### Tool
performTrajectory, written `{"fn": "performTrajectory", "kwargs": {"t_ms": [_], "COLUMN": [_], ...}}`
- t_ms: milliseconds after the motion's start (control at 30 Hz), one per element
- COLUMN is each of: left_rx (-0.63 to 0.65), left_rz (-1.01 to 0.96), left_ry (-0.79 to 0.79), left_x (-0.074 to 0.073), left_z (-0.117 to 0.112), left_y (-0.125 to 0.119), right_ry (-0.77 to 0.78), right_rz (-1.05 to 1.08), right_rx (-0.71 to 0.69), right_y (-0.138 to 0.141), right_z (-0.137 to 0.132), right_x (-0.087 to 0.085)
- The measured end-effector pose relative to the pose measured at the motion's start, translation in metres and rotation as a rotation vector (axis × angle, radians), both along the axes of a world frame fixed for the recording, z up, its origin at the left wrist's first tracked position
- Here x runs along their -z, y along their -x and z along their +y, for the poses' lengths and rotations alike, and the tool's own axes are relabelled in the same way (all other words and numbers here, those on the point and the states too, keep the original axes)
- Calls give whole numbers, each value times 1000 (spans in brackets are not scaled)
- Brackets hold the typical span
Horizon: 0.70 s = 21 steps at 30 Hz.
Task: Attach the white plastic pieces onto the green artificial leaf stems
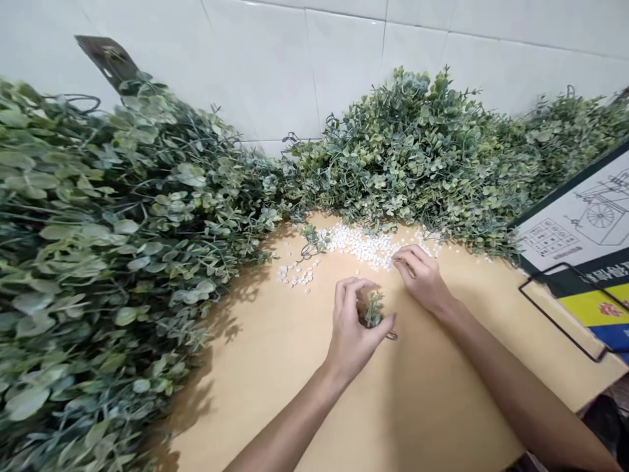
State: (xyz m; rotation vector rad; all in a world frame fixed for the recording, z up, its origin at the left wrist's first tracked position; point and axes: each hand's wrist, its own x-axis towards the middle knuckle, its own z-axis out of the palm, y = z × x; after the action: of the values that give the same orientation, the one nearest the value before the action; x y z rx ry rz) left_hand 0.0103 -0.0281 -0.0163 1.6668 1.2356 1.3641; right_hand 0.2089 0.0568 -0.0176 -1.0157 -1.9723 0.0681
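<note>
From the head view: left grip [351,328] curled shut round a small plastic sprig [373,309] — tiny matte green leaves, bristly, upright between thumb and bent fingers. Just right of it and a little farther off, right grip [422,278], fingers drawn narrow at the near edge of a scatter of white pellets [363,246]; whether pinching one, impossible to tell. Pellets small, rounded, pale, spread thin over the smooth tan surface [275,380], with a smaller patch [295,274] up and left of the left grip. Beyond the pellets, a heaped foliage mound [417,151] — dense, wiry-stemmed, fine-leaved. Far left of the left grip, a larger leaf bank [98,249] with broader oval leaves. Right of the right grip, a printed sheet [574,229] of line drawings on a thin black wire frame [560,314]. Behind all, glossy white tiles [275,65].
</note>
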Motion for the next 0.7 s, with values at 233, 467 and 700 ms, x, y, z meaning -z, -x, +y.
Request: {"fn": "performTrajectory", "kwargs": {"t_ms": [233, 467, 700], "left_rx": [4, 29, 22], "left_rz": [-250, 199, 42], "left_ry": [-12, -135, -3], "left_x": [6, -6, -1], "left_z": [7, 0, 1], "left_y": [-3, 0, -2], "right_ry": [-61, 56, 458], "right_rz": [56, 257, 692], "right_rx": [22, 43, -37], "right_y": [5, 8, 19], "right_z": [-5, -10, -14], "right_x": [-5, -13, -16]}}
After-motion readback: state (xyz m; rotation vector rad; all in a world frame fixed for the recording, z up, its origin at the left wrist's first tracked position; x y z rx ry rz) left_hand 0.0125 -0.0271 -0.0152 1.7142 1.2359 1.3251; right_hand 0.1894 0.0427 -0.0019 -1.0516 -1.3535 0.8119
